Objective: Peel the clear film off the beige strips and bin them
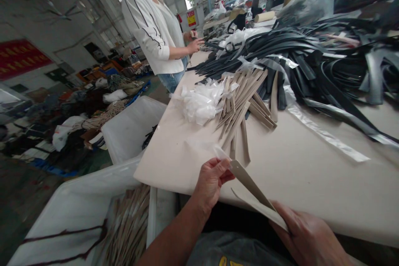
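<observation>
My left hand (215, 178) pinches the far end of a beige strap (249, 181), where a scrap of clear plastic film (199, 147) also sticks out past the fingers. Folded back on itself, the strap runs down to my right hand (307, 232), whose fingers close around the bend; one loose end lies free between the hands. Both hands are in front of the table's near edge. Just beyond them lies a pile of similar beige straps (240, 108) beside a heap of crumpled clear plastic sleeves (202, 102).
Black straps (280, 45) cover the table's far and right side, with a long plastic sleeve (327, 133) trailing forward. White bins stand at the left; the nearer bin (77, 187) holds beige straps (131, 220). A co-worker in a white jacket (149, 29) stands at the table's far left.
</observation>
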The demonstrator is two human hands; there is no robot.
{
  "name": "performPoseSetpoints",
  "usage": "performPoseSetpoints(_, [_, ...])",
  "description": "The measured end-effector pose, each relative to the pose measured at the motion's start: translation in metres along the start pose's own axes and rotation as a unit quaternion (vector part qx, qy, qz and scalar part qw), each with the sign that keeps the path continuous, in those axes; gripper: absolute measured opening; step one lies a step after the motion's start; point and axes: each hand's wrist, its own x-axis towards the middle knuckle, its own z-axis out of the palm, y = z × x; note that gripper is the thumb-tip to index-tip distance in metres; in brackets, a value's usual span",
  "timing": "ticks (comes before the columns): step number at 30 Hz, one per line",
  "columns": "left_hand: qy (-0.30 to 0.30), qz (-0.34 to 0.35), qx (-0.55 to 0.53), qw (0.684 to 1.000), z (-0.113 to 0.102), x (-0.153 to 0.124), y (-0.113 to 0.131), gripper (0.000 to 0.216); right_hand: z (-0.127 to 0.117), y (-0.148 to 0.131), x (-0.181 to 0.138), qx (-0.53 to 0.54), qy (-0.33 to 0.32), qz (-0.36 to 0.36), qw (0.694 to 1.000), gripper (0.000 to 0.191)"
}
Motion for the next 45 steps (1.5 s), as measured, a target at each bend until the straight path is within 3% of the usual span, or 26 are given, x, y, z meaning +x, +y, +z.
performPoseSetpoints(4, [-0.025, -0.001, 0.043, 0.999, 0.000, -0.002, -0.003, 0.035, 0.000, -0.001, 0.006, 0.026, -0.016, 0.035, 0.999, 0.013])
performPoseSetpoints(8, [-0.055, -0.020, 0.066, 0.996, 0.005, -0.009, -0.013, 0.034, -0.003, -0.010, 0.020, 0.193, -0.111, 0.130, 0.966, 0.025])
performPoseSetpoints(12, [-0.026, 0.010, 0.068, 0.997, 0.001, -0.006, -0.009, 0.033, -0.008, -0.017, 0.023, 0.305, -0.157, 0.218, 0.914, 0.050])
performPoseSetpoints(16, [0.026, 0.050, 0.036, 0.998, -0.009, 0.001, 0.005, 0.034, -0.009, -0.016, 0.011, 0.320, -0.166, 0.240, 0.902, 0.049])
performPoseSetpoints(19, [0.020, 0.039, 0.034, 0.998, -0.009, -0.004, -0.003, 0.032, -0.007, -0.017, 0.014, 0.305, -0.139, 0.250, 0.908, 0.052])
performPoseSetpoints(23, [-0.059, -0.003, 0.073, 0.996, 0.000, -0.019, -0.028, 0.028, -0.004, -0.023, 0.037, 0.293, -0.069, 0.212, 0.930, 0.044])
performPoseSetpoints(25, [-0.077, 0.005, 0.052, 0.996, 0.002, -0.020, -0.029, 0.029, -0.003, -0.025, 0.046, 0.280, -0.050, 0.192, 0.939, 0.039])
performPoseSetpoints(30, [-0.016, 0.100, -0.050, 0.994, 0.000, -0.011, -0.011, 0.029, 0.004, -0.027, 0.054, 0.278, -0.077, 0.175, 0.941, 0.034])
performPoseSetpoints(36, [-0.066, 0.055, -0.011, 0.996, 0.000, -0.013, -0.017, 0.023, 0.012, -0.026, 0.060, 0.262, -0.041, 0.141, 0.954, 0.034])
performPoseSetpoints(41, [0.004, 0.117, -0.093, 0.989, -0.004, -0.007, -0.002, 0.027, 0.013, -0.028, 0.059, 0.258, -0.065, 0.139, 0.954, 0.032])
performPoseSetpoints(45, [-0.024, 0.049, -0.035, 0.998, -0.004, -0.013, -0.012, 0.024, 0.010, -0.031, 0.060, 0.248, -0.029, 0.135, 0.959, 0.034])
